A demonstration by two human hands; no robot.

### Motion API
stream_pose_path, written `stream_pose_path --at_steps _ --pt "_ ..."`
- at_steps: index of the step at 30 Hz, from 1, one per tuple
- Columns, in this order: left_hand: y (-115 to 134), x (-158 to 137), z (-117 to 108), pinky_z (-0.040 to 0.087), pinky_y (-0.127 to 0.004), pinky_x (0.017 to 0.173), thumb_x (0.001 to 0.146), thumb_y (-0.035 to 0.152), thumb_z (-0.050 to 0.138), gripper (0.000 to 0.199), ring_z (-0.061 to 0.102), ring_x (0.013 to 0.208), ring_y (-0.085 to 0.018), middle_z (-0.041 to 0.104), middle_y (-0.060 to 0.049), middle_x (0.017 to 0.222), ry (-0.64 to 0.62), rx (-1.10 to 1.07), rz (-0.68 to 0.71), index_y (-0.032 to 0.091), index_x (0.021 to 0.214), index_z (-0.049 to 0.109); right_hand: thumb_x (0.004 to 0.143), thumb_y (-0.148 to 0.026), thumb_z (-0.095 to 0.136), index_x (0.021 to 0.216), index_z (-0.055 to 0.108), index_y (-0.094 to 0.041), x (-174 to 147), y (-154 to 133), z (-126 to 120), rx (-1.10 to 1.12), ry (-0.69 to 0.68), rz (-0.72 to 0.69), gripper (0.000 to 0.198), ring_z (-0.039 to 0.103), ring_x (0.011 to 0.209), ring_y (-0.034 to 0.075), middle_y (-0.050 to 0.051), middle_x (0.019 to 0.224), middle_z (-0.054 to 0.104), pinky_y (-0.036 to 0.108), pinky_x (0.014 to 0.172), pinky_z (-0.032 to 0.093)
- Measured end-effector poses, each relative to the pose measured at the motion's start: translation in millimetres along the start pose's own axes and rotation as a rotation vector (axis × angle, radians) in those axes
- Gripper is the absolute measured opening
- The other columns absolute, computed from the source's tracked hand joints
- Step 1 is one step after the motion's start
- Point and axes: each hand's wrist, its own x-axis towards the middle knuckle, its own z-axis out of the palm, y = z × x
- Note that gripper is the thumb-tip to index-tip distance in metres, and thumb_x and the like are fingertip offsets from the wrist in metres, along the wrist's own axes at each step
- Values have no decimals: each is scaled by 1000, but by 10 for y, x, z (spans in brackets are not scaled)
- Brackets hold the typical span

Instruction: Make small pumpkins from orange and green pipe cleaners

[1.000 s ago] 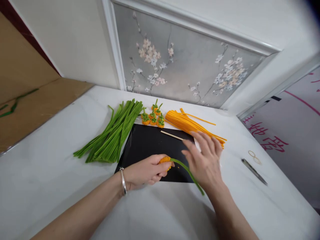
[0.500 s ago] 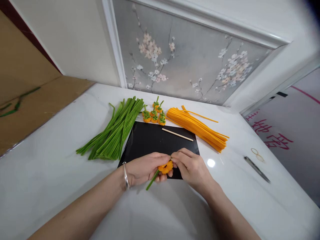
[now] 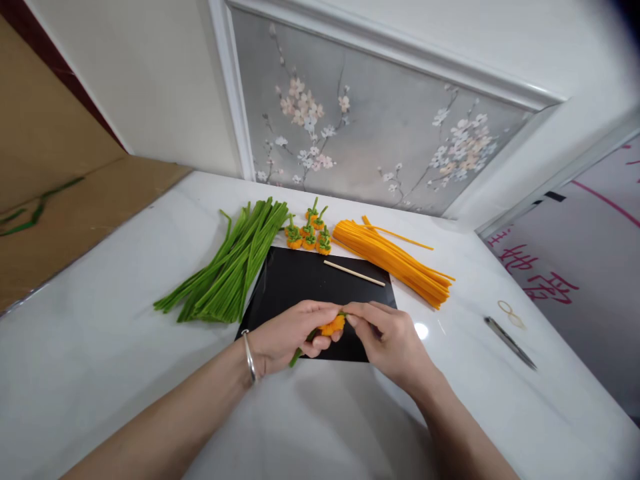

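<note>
Low over the near edge of a black board (image 3: 300, 283), my left hand (image 3: 300, 328) is closed around a small orange pipe-cleaner pumpkin (image 3: 332, 326). A green pipe cleaner (image 3: 295, 358) pokes out below the left fingers. My right hand (image 3: 383, 331) pinches the green pipe cleaner at the pumpkin's upper side, where thumb and forefinger meet the left fingertips. Part of the pumpkin is hidden by the left fingers. Several finished-looking orange pumpkins with green tops (image 3: 309, 235) stand in a cluster behind the board.
Green pipe cleaners (image 3: 225, 273) lie in a loose bundle at left, orange ones (image 3: 395, 259) at right. A wooden stick (image 3: 354, 273) rests on the board. Further right are tweezers (image 3: 510, 341) and thin rings (image 3: 511, 313). A painted panel (image 3: 370, 120) rises behind.
The pumpkin has tilted in my left hand, and its open centre no longer shows. My left fingers have curled further round it, covering more of the lower green stem.
</note>
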Motion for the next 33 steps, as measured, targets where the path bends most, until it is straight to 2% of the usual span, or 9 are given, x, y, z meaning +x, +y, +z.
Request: stream_pose_path --at_steps 4,8,12,16,22,25,27,30,33 --pt "-15 -4 0 15 -17 40 90 52 45 38 37 47 -6 55 1 72 151 213 22 19 108 49 89 -23 57 95 69 -25 34 71 44 39 34 45 14 64 69 13 0 82 70 23 65 48" --pt "9 -5 -43 21 -18 40 90 52 43 38 37 48 -5 61 -2 76 182 419 85 16 91 52 90 -21 53 84 65 -21 62 108 57 40 85 52 14 61 72 14 1 79 65 24 66 47" --pt "36 -3 -69 16 -19 41 90 48 47 35 30 46 -4 59 -2 76 115 350 75 14 92 56 89 -18 52 92 64 -20 65 95 26 79 44 61 12 61 74 14 2 83 65 24 67 48" --pt "46 -6 -85 10 -20 41 88 46 54 34 20 44 -2 53 2 68 89 218 23 12 91 61 86 -16 55 107 66 -23 69 87 -21 105 1 93 24 58 65 12 0 81 62 22 59 47" --pt "49 -26 -101 12 -18 40 88 43 55 39 21 46 -3 51 2 68 71 189 55 14 111 64 85 -17 60 88 73 -21 80 89 8 143 147 56 14 62 72 13 3 83 64 23 66 50" --pt "33 -26 -58 34 -18 46 85 38 57 46 42 53 -6 63 -3 84 146 386 171 19 127 56 86 -18 59 88 73 -21 79 110 37 107 234 44 15 63 75 14 4 86 65 24 68 51" --pt "12 -16 -25 48 -23 64 77 30 67 57 58 73 -13 66 -5 107 262 608 297 23 132 53 86 -18 59 88 73 -22 81 126 43 94 247 51 15 63 75 14 4 86 65 25 68 52" --pt "-19 2 -3 50 -29 83 77 26 67 45 63 94 -20 67 -4 116 368 842 466 23 122 62 87 -20 58 89 72 -23 88 134 23 112 214 62 15 64 75 15 3 86 67 25 68 53" --pt "-27 4 -14 49 -28 86 84 27 60 31 66 96 -21 71 -3 110 379 910 534 22 114 67 85 -20 60 96 72 -22 92 117 -24 138 151 79 16 66 80 16 4 92 68 26 71 55"
